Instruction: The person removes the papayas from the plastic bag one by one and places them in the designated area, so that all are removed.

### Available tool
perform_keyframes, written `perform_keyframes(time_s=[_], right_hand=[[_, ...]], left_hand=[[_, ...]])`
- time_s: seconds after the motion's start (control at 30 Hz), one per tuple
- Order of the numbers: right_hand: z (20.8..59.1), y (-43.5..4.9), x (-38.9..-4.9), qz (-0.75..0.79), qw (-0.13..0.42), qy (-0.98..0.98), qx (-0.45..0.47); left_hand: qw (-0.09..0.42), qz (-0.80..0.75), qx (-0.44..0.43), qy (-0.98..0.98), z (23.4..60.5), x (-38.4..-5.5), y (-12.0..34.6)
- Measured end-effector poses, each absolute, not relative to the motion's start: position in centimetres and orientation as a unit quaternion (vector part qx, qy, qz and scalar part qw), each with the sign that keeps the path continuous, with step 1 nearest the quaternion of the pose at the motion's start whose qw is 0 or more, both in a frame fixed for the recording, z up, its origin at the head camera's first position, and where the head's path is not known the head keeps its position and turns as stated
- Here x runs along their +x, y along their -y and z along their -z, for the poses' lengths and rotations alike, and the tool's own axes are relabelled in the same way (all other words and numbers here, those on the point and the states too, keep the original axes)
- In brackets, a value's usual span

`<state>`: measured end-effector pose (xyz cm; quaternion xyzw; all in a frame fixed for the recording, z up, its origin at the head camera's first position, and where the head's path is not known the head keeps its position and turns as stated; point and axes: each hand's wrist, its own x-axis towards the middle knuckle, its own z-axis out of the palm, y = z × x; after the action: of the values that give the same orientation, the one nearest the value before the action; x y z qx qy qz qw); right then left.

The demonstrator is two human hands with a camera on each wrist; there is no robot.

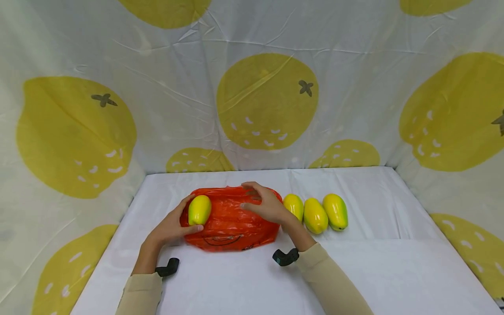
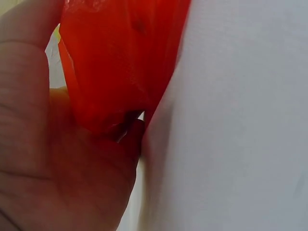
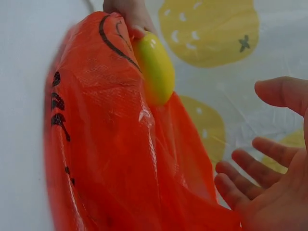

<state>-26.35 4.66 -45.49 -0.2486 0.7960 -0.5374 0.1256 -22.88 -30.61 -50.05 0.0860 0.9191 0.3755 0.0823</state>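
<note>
A red plastic bag (image 1: 240, 225) with black print lies on the white table, its mouth spread toward the back. One glossy yellow-green mango (image 1: 199, 210) sits at the left end of its mouth. My left hand (image 1: 173, 223) grips the bag's left side, the thumb by the mango's near end. In the left wrist view, red plastic (image 2: 115, 62) lies against the palm. Over the bag's right part, my right hand (image 1: 265, 204) is held with fingers spread and nothing in them. The right wrist view shows this hand (image 3: 274, 178) beside the bag's edge.
Three more mangoes (image 1: 315, 215) lie in a group to the right of the bag, the leftmost partly behind my right wrist. A white cloth covers the table (image 1: 393, 262). Lemon-printed curtains (image 1: 354, 100) hang behind and at both sides.
</note>
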Motion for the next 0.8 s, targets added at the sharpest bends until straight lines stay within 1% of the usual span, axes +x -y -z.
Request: perform_keyframes(time_s=[0.23,0.6,0.8], right_hand=[[46.2,-2.5,-26.2,0.530,0.136,-0.794,-0.263],[46.0,1.3,-25.7,0.509,0.154,-0.812,-0.241],[46.8,3.2,-25.7,0.495,0.146,-0.828,-0.218]], left_hand=[[0.079,-0.374,0.100,-0.919,50.2,-22.9,31.0],[0.072,-0.385,0.115,-0.913,50.6,-23.1,31.3],[0.071,-0.378,0.114,-0.916,50.5,-23.1,31.5]])
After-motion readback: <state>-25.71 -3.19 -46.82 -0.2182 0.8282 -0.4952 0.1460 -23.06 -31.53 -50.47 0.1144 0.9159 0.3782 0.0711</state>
